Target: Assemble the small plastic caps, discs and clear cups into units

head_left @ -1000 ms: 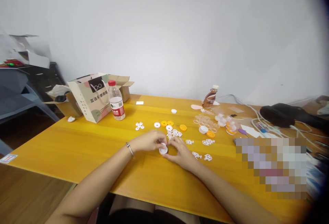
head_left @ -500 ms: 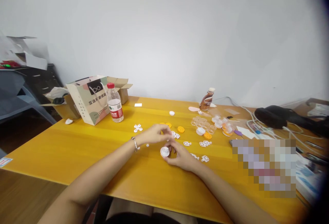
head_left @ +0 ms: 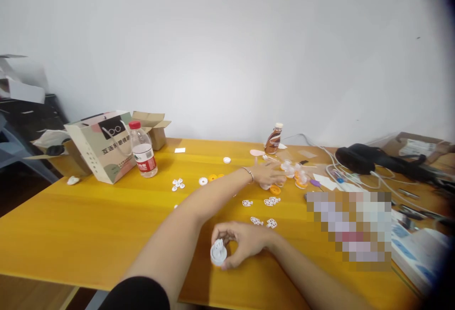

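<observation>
My right hand point(head_left: 241, 242) grips a small white round base point(head_left: 218, 254) by its rim, low over the near part of the table. A white piece stands up from the middle of that base. My left hand point(head_left: 267, 173) is stretched far forward and right, its fingers extended over the clear plastic cups point(head_left: 280, 181), most of which it covers. Beside those fingers lies an orange disc point(head_left: 275, 189). White flat cut-out pieces point(head_left: 272, 201) lie between my two hands, with another cut-out piece point(head_left: 271, 223) closer to me.
Small white parts point(head_left: 178, 185) lie left of my left arm. A white ring point(head_left: 203, 181) and a white disc point(head_left: 226, 160) are farther back. A water bottle point(head_left: 145, 156), paper bag point(head_left: 106, 151) and brown drink bottle point(head_left: 273, 139) stand behind. Cables point(head_left: 332, 168) run along the right.
My left hand has left my right hand and reached forward and right to the clear cups. My right hand, still holding the white base, has come nearer to me. The view has shifted slightly right.
</observation>
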The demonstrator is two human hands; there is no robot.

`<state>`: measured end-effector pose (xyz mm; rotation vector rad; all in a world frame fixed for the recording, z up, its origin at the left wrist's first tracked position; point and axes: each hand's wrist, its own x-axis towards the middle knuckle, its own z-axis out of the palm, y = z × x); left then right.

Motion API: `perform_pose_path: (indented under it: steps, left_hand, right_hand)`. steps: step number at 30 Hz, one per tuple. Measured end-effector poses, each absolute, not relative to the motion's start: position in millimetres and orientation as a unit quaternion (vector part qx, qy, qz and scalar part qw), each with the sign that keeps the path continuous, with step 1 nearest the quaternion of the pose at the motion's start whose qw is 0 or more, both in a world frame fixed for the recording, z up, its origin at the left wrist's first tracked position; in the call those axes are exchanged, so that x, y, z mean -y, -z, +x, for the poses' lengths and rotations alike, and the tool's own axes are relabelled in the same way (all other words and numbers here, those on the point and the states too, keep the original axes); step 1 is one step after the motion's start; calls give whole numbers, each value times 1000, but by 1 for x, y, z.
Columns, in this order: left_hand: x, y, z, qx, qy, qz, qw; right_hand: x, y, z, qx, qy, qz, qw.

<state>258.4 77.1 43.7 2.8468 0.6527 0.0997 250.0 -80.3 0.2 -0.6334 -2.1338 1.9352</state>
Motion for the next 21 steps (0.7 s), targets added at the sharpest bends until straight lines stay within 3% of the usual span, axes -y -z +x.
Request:
perform_pose_path:
  steps: [9,21]
  left_hand:
    - [-103,-31,243,-256,15,957,132]
    - [-98,-18,150,-318,-139,923,166]
  right_hand:
    - [79,-3,250,719,-650,-218,112]
    - [73,-1,250,695,-665,-243,126]
